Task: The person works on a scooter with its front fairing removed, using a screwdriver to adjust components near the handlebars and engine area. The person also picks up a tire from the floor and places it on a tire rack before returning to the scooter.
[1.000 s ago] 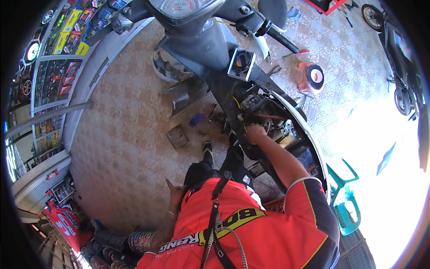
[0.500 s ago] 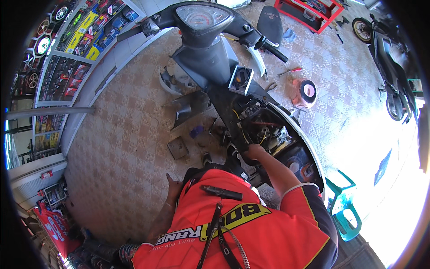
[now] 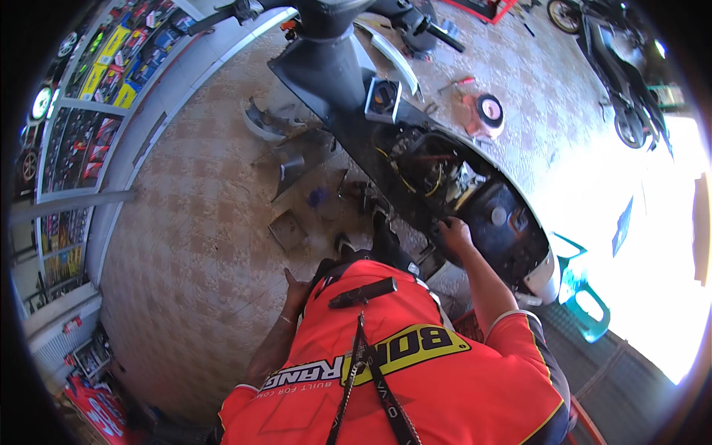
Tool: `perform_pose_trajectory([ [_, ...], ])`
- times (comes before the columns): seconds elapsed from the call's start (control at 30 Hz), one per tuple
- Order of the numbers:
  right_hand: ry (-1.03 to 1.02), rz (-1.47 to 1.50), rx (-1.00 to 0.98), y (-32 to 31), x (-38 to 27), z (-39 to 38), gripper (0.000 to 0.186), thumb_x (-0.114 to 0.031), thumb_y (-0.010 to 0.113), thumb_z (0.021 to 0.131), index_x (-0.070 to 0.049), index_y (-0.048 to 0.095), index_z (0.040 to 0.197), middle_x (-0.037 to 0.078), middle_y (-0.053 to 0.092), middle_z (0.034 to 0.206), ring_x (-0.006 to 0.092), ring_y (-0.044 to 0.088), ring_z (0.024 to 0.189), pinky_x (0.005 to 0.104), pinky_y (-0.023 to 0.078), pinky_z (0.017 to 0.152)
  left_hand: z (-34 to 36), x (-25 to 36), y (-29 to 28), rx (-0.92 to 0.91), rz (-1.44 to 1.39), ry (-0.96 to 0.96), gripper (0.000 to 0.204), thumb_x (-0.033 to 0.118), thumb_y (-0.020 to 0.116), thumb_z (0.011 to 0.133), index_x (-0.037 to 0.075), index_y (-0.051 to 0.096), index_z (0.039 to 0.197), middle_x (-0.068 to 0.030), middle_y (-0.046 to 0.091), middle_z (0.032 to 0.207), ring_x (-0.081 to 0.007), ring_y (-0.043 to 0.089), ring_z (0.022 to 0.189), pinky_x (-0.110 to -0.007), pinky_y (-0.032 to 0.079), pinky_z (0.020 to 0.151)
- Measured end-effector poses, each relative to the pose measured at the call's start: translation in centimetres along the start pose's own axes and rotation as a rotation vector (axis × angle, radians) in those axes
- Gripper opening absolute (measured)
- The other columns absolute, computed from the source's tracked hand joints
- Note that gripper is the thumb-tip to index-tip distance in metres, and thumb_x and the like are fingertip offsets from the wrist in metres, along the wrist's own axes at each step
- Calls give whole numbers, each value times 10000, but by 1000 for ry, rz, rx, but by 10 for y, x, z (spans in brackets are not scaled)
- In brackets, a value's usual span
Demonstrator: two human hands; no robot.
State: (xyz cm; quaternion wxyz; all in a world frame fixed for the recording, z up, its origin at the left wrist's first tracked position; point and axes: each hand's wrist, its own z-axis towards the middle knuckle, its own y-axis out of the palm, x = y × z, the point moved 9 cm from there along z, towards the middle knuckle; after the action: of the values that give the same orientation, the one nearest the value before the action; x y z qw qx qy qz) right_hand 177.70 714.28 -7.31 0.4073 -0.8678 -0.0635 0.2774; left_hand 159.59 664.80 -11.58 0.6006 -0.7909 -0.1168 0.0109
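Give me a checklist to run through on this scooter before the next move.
1. Right hand at the scooter: ok, by the near edge of its open body.
2. Left hand clear of the scooter: ok, down at the person's left side.
3. Inner parts covered: not ok, they lie exposed.
4. Floor left of the scooter free of loose pieces: not ok, a dark panel and a square grey piece lie there.
5. Scooter firmly supported: cannot tell, its support is hidden.
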Motion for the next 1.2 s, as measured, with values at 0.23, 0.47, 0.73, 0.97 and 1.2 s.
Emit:
perform_pose_trajectory([
  [0.23, 112, -27, -214, 87, 57, -121, 418, -404, 612, 846, -26, 699, 1000, 220, 675, 1013, 384, 637, 988, 448, 491, 864, -69, -15, 85, -190, -1227, -876, 959, 221, 622, 894, -1, -129, 1448, -111, 671, 737, -204, 685, 774, -375, 437, 952],
  [0.47, 117, -207, -473, 140, 112, -177, 447, -460, 629, 829, -53, 720, 990, 212, 681, 1013, 384, 643, 971, 459, 496, 862, -73, 5, 54, -121, -1017, -514, 256, 206, 434, 962, 102, 648, 1055, -76, 675, 719, -250, 684, 735, -651, -59, 1113],
  [0.73, 29, -21, -159, 59, 100, -124, 452, -439, 591, 849, -41, 699, 1034, 231, 669, 1026, 401, 627, 1000, 461, 488, 883, -74, 42, 50, -42, -1180, -905, 675, 148, 594, 905, 40, 191, 1435, -78, 680, 764, -210, 672, 730, -495, 354, 1018],
  [0.97, 31, 27, -225, 42, 168, -149, 438, -415, 590, 843, -34, 697, 1032, 237, 662, 1037, 397, 617, 1022, 458, 481, 897, -50, 118, 56, -116, -1396, -1053, 1109, 153, 709, 829, -27, -194, 1446, -81, 670, 809, -176, 638, 742, -296, 506, 763],
  [1.2, 289, -9, -260, 51, 303, -234, 440, -427, 584, 823, -37, 723, 974, 244, 670, 1004, 372, 644, 982, 441, 491, 893, -14, 141, 27, -64, -1371, -1013, 1095, 132, 700, 835, -26, -199, 1439, -23, 612, 703, -115, 580, 625, -268, 499, 640],
])
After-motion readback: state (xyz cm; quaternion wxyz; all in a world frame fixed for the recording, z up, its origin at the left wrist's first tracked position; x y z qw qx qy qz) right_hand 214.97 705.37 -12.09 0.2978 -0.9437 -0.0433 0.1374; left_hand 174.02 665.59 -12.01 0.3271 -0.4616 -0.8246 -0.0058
